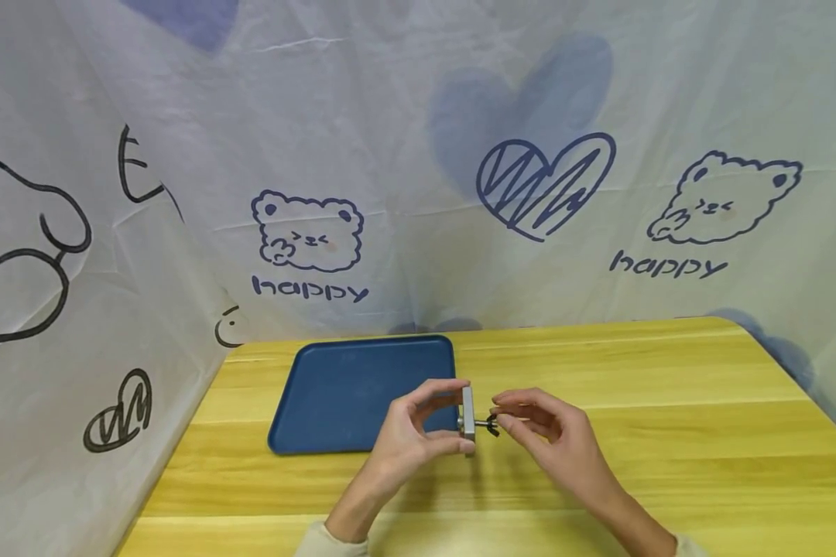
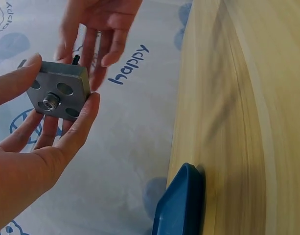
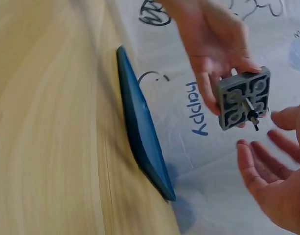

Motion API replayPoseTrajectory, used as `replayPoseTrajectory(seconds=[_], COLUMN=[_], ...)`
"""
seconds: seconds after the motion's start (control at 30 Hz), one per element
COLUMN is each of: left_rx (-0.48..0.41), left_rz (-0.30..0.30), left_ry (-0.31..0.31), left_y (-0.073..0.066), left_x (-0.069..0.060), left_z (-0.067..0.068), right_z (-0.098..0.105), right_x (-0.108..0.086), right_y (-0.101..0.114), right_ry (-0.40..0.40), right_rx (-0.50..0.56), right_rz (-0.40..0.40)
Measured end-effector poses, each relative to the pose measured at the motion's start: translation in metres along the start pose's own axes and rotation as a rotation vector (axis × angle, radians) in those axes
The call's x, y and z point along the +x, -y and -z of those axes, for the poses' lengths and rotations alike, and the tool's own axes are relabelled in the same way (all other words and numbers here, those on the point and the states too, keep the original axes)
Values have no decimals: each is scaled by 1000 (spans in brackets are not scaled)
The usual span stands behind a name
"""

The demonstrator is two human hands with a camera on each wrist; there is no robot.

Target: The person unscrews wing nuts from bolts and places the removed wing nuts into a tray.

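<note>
My left hand [image 1: 407, 433] grips a square grey metal plate [image 1: 468, 422] by its opposite edges, thumb on one and fingers on the other. The plate stands upright above the table. In the left wrist view, several round holes surround a threaded bolt end [image 2: 51, 101] at the plate's middle. From the plate's other face a thin shaft sticks out, tipped with a black wing-shaped piece [image 3: 253, 116]. My right hand [image 1: 553, 433] is close beside that black piece, its fingers bent loosely. The right wrist view shows a small gap between those fingers and the piece.
A blue rectangular tray [image 1: 362, 394] lies on the wood-grain table [image 1: 634, 387], left of and behind the plate. A pale cloth [image 1: 418, 155] printed with hearts and bear faces hangs behind the table and along its left side.
</note>
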State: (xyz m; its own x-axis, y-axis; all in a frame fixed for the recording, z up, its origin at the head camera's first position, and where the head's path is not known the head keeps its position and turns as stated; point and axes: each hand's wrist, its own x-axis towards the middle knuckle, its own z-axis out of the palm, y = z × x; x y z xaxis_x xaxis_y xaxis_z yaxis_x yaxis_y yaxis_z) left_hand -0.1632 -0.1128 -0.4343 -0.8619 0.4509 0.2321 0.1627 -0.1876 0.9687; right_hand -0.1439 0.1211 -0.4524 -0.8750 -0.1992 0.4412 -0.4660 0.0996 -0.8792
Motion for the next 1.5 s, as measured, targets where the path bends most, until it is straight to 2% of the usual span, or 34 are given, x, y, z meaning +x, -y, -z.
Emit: replayPoseTrajectory(seconds=[0.17,0.27,0.33,0.47,0.7,0.87,1.07,1.23,1.5], left_rx=[48,79,89,91,100,88,61,17,-37], left_rz=[-25,-37,-34,-20,-25,-22,-28,-13,9], left_ry=[0,10,15,19,24,25,22,24,18], left_y=[0,1,2,3,6,6,3,0,-4], left_x=[0,0,0,-1,-1,-1,-1,-1,-2], left_z=[-4,-6,-7,-9,-10,-9,-7,-4,-1], right_z=[3,6,7,9,9,8,3,-2,-7], right_x=[2,3,4,4,3,2,1,-2,-3], right_y=[2,3,2,2,0,2,3,5,2], right_ry=[27,74,110,146,171,161,110,58,-29], right_rx=[156,221,259,325,352,290,156,26,-233], right_rz=[-307,-445,-507,-566,-546,-467,-278,-70,330])
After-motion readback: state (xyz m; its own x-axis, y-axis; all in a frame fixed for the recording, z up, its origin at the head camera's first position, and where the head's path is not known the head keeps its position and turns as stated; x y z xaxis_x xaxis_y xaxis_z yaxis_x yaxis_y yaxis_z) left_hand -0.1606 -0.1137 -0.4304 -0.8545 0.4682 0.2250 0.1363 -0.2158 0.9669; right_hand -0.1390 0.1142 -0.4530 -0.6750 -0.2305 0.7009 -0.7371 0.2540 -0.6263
